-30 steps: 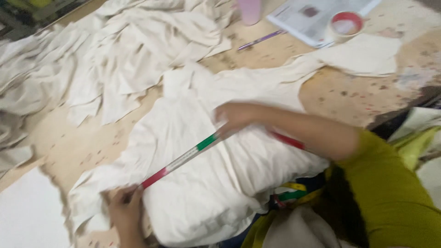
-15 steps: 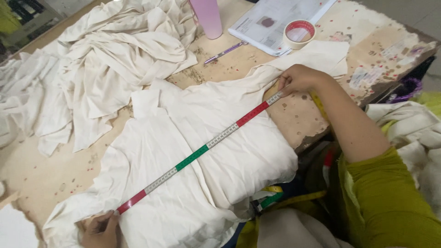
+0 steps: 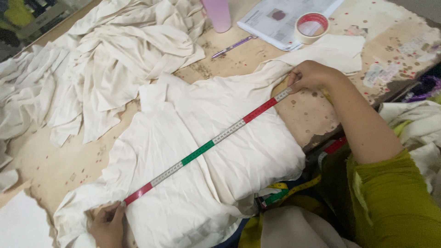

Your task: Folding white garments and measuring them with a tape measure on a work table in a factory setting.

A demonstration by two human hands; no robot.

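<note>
One measuring tape (image 3: 209, 143), banded red, green and white, drawn taut on a diagonal across a cream garment (image 3: 202, 151) spread on the worktable (image 3: 55, 160). I log the tape as light, thin and limp — it holds a line only while both ends are pulled, and I judge it would slide readily on the cloth. Best taken at the ends, as here.

Left hand (image 3: 106, 225): at the near lower edge, fingers closed narrowly on the red end of the tape, pinning it at the garment's hem. Right hand (image 3: 311, 76): at the far end, fingertips pinched down on the tape where the cloth narrows toward the table's right side; a mustard sleeve (image 3: 390, 202) covers the upper arm.

Garment: soft, creased, layered — I judge it light and liable to shift or wrinkle under any sideways drag, so it is better pressed flat than tugged.

Round about: a heap of like cream cloth (image 3: 105, 59) up left, a purple pen (image 3: 234, 46) beyond the garment, a roll of adhesive tape (image 3: 311, 27) resting on printed papers (image 3: 285, 18), and a pink cup (image 3: 218, 16) at the top edge. A second coloured tape (image 3: 285, 190) hangs below the table edge.
</note>
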